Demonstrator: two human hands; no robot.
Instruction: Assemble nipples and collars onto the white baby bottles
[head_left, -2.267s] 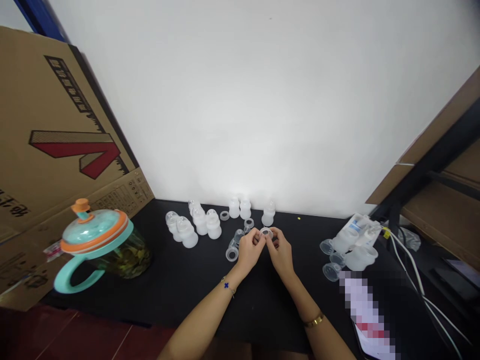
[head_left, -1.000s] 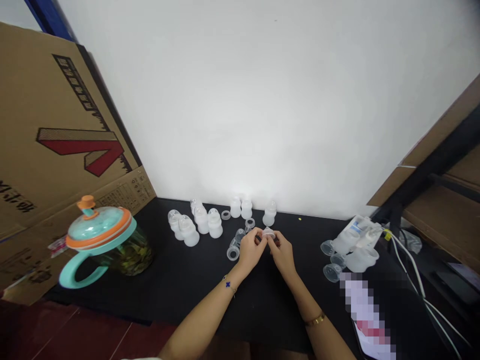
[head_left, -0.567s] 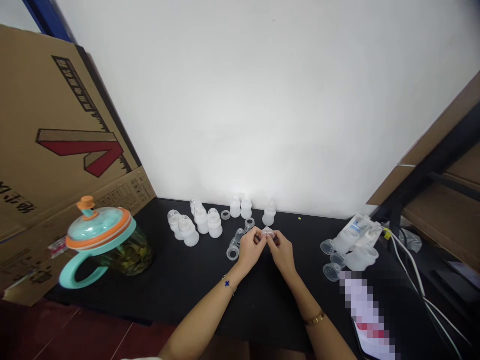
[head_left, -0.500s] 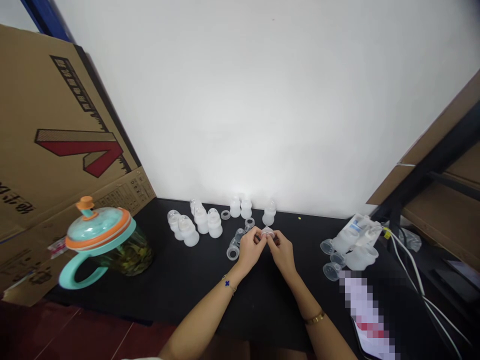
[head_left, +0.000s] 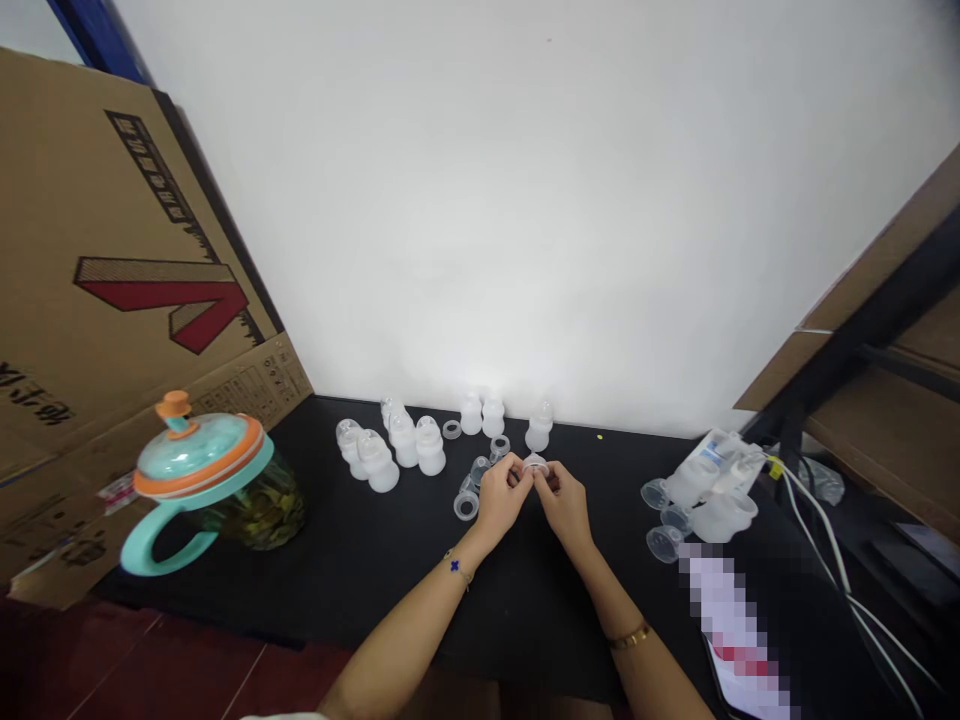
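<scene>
Both hands meet over the black table, pinching a small whitish bottle ring (head_left: 535,462) between them. My left hand (head_left: 502,498) has its thumb and fingers closed on the ring's left side. On its right side, the fingers of my right hand (head_left: 562,502) are closed the same way. Whether a teat sits in the ring is too small to tell. Just left of my left hand lie clear caps (head_left: 480,470) and loose rings (head_left: 466,506). Behind the hands stands a white baby bottle (head_left: 538,428) with a clear cap.
Several capped baby bottles (head_left: 403,440) stand at left, two more bottles (head_left: 493,415) by the wall. A large teapot-like jug (head_left: 202,470) is at far left beside a cardboard box (head_left: 135,250). At right are bottle parts (head_left: 701,490), a phone (head_left: 742,660) and white cables (head_left: 825,530).
</scene>
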